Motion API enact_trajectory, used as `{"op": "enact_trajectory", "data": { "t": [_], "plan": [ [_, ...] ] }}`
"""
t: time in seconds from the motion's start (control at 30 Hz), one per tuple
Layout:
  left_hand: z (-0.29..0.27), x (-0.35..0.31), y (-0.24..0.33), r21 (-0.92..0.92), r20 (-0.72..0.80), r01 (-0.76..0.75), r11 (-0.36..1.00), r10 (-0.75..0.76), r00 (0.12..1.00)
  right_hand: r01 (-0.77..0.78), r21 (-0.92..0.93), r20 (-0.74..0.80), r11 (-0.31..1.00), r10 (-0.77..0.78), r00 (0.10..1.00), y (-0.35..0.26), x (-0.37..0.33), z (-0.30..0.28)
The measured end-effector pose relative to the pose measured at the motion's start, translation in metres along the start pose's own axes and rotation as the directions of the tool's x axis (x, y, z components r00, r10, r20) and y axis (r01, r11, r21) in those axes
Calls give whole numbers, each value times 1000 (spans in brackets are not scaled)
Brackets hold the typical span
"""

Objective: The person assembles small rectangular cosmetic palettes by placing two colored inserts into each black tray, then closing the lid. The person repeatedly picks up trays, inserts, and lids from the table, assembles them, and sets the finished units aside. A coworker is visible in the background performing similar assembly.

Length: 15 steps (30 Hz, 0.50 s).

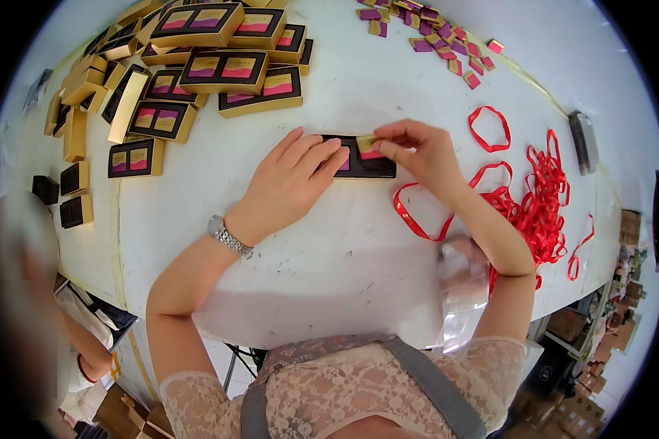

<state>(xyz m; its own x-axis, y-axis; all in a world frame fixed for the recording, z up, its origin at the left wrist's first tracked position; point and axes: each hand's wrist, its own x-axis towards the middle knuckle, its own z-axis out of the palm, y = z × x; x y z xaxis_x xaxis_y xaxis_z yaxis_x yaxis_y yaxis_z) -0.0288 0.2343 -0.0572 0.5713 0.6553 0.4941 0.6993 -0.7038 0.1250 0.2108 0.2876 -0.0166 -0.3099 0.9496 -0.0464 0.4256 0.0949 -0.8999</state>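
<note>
A flat black tray [370,167] lies near the middle of the white table [329,249], long side across the view, with a purple patch showing at its left part and a pink one at its right. The left hand [293,179] lies flat over the tray's left end, fingers stretched and close together, pressing it down. The right hand [417,150] pinches a small gold and pink packet [368,145] between thumb and fingertips, right over the tray's right compartment; whether the packet already sits in it cannot be told. Just right of the tray a red ribbon loop [417,219] curls on the table, and a heap of red ribbons [542,197] lies further right. At the far left, gold-edged boxes [227,69] stand stacked, each holding two pink-and-purple pieces side by side. Loose small packets [439,40] of the same colours are scattered at the far edge. A clear plastic bag [461,293] lies under the right forearm.
</note>
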Motion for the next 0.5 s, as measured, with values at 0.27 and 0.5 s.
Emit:
{"op": "enact_trajectory", "data": {
  "t": [0.27, 0.5],
  "plan": [
    [-22, -12, -6, 79, -60, -11, 997, 16, 998, 733, -504, 322, 456, -689, 650, 13, -12, 1],
    [-165, -164, -172, 423, -554, 771, 477, -537, 636, 633, -374, 312, 678, -551, 774, 23, -10, 9]
  ]
}}
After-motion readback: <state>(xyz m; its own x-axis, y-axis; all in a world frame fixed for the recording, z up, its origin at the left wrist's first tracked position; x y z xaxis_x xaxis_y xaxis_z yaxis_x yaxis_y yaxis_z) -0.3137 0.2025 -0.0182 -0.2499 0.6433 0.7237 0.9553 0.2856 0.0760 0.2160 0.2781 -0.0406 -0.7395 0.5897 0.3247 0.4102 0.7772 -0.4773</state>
